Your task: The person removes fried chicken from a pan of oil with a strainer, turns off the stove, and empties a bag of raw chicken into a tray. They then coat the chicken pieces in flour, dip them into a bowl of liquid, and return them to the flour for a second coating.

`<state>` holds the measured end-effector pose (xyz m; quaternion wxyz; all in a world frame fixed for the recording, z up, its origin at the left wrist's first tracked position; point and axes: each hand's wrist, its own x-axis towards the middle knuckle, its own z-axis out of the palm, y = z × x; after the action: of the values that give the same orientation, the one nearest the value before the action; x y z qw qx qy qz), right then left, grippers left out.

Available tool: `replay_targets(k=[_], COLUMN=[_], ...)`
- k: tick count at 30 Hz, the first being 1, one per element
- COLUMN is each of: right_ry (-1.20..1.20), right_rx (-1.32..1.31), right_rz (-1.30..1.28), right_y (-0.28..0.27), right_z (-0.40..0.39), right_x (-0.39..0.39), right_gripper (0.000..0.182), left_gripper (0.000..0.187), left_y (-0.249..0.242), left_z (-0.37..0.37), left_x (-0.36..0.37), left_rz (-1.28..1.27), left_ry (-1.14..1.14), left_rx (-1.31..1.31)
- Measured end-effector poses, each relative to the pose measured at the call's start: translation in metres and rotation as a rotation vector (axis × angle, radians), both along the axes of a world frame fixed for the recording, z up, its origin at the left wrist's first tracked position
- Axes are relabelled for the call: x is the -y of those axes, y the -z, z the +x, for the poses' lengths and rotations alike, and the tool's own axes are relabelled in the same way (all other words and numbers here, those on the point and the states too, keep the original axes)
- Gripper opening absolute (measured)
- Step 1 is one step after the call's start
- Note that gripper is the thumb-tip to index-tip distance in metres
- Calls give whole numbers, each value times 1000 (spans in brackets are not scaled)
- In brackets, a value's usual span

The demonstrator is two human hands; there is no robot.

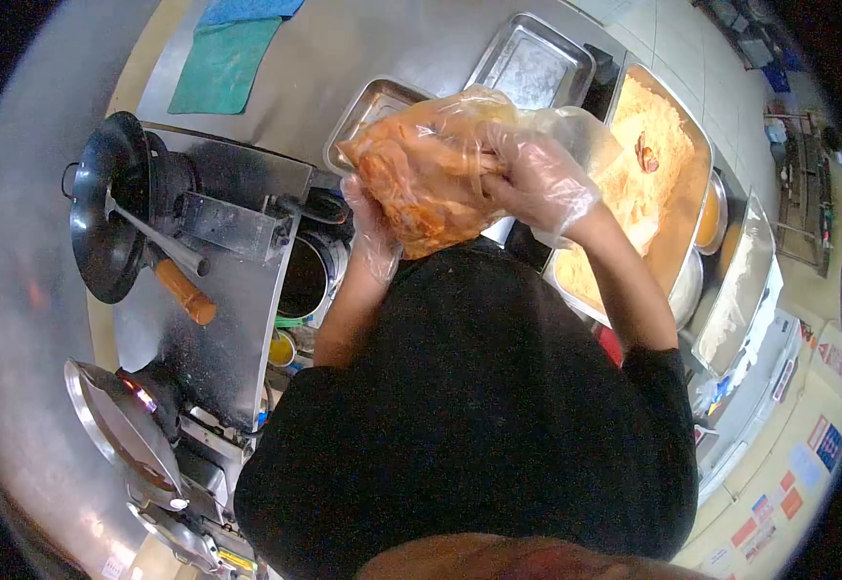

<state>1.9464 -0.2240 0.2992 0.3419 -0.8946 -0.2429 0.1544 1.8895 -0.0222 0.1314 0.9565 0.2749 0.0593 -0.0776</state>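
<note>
A clear plastic bag [430, 174] full of orange, marinated-looking raw meat is held up in front of my chest. My left hand [372, 227], in a clear disposable glove, grips the bag's lower left side. On the other side, my gloved right hand [542, 184] is closed around the bag's upper right part, where the plastic bunches up. Behind the bag lies a metal tray [343, 126], partly hidden by it. To the right is a deep tray [706, 145] of pale orange breading crumbs [648, 126] with a small reddish piece on top.
A wok [102, 242] with a wooden handle and a ladle in it sits on the stove at left, a second pan [116, 425] below. Another metal tray [537, 58] and a green cloth [223, 68] lie on the steel counter. A white-coated tray [740, 290] stands far right.
</note>
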Motion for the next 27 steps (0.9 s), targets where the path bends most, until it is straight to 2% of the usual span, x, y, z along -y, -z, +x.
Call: replay_targets(k=[2,5,7,11,13,14,16,17,18,20,21,22,23,24,26,27], right_ry=[20,-22,-28,-43,-146,-142,-120,-108,-132,-119,-89,-118,-83,-54,-13,14], right_rx=[17,144,112,171,255,254,200,198,218,273,309,220,217,260,310,266], right_rz=[-141,-98,-151,52,-5,-5,-231,-233,-214,-179,-161,-192,-43,-10,15,67], right_y=[-4,13,16,16,19,21,25,26,25,31,37,23,14,6,-13,-27], right_z=[5,7,4,0,4,5,5,6,8,6,3,4,-1,-5,-8,-8], right_x=[6,11,6,2,4,5,5,5,7,15,16,18,21,23,34,40], right_gripper=[34,33,33,35,34,34,28,28,26,25,25,30,32,29,26,23], left_gripper=[118,113,108,103,102,102,100,100,99,101,101,104,106,106,111,111], left_y=[-12,-16,-6,-2,-1,-1,-7,4,23,10,2,-2,-7,-17,-33,-34], left_z=[3,8,14,15,18,17,17,16,17,18,14,11,10,9,8,9], left_x=[4,8,3,0,0,1,5,2,-5,0,4,7,13,21,32,35], left_rz=[17,57,-16,48,58,59,65,65,98,201,180,58,-58,-69,-60,-63], left_ry=[-6,-2,45,75,59,64,13,25,-9,18,79,112,138,181,42,62], left_rx=[-23,-31,-49,-25,-47,-48,-58,-59,-59,-75,-66,-79,-95,-88,-150,-146])
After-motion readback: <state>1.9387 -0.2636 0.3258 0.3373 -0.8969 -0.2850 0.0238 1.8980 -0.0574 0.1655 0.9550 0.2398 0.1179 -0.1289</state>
